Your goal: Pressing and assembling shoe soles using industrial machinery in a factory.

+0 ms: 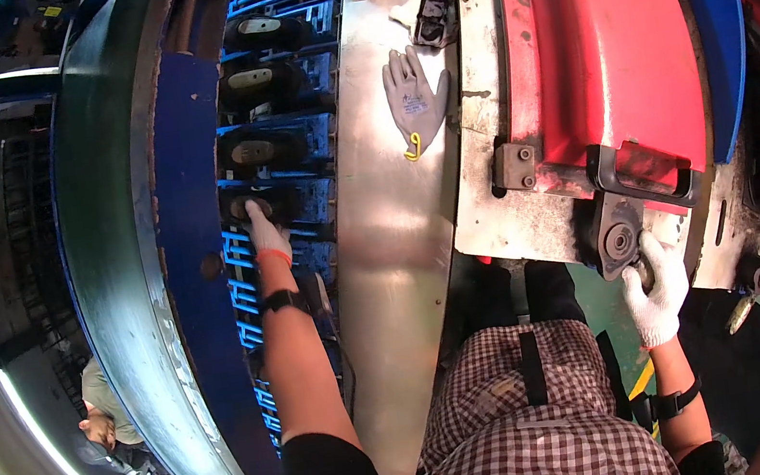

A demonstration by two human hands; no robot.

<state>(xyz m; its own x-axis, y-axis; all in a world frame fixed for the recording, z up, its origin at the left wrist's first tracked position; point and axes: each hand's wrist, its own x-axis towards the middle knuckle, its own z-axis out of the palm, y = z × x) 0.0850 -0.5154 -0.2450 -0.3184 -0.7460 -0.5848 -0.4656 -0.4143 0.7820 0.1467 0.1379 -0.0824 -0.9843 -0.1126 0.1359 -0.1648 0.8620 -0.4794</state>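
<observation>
My left hand (268, 234), in a pale glove with an orange-red cuff, reaches onto the blue rack. Its thumb or a finger lies over a dark shoe-shaped piece (285, 199); the other fingers are lost in shadow, so its grip does not show. In my right hand (657, 291), also gloved in white, is the near end of a dark grey piece with concentric rings (619, 241), resembling a shoe sole. That piece sits at the front edge of a red machine (603, 60), just under a black handle (650, 185).
More dark shoe-shaped pieces (259, 149) line the blue rack (314, 130). A metal ledge (394, 265) carries a grey glove (414, 101) and a small black tray (434, 21). A green-and-silver guard (111, 227) runs along the left. Another person (105, 412) is visible at far left.
</observation>
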